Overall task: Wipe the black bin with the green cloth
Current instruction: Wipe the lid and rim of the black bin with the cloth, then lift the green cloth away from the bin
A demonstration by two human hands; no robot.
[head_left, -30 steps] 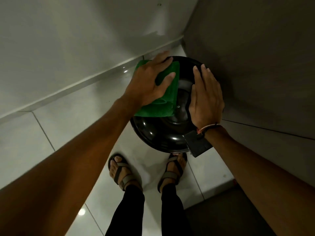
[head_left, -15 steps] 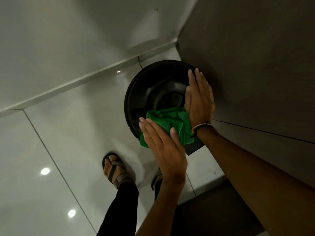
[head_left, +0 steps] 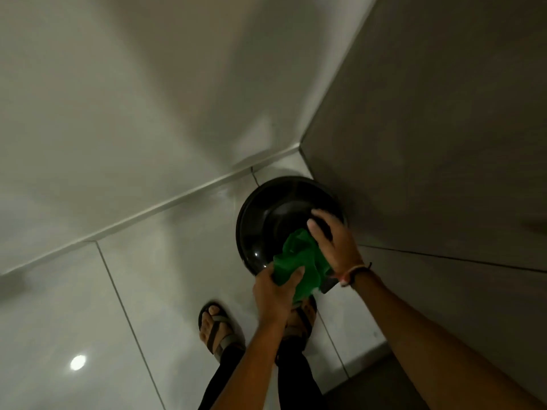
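The round black bin [head_left: 266, 220] stands on the floor in the corner, its glossy lid facing up. A crumpled green cloth [head_left: 299, 261] lies over the lid's near edge. My left hand [head_left: 273, 294] grips the cloth's lower part, thumb pressed on the fabric. My right hand [head_left: 334, 241] rests on the right side of the lid, fingers curled over it, with its palm against the cloth. A thread bracelet circles the right wrist. The bin's body below the lid is hidden.
A grey wall or cabinet panel [head_left: 429, 143] rises right beside the bin. A white wall with a skirting [head_left: 165, 202] runs behind it. My sandalled feet [head_left: 216, 327] stand on glossy white floor tiles just in front of the bin.
The left hand dragged the cloth from the lid's far side to its near edge and now bunches it in a grip. The right hand's fingers have curled. The view tilted up.
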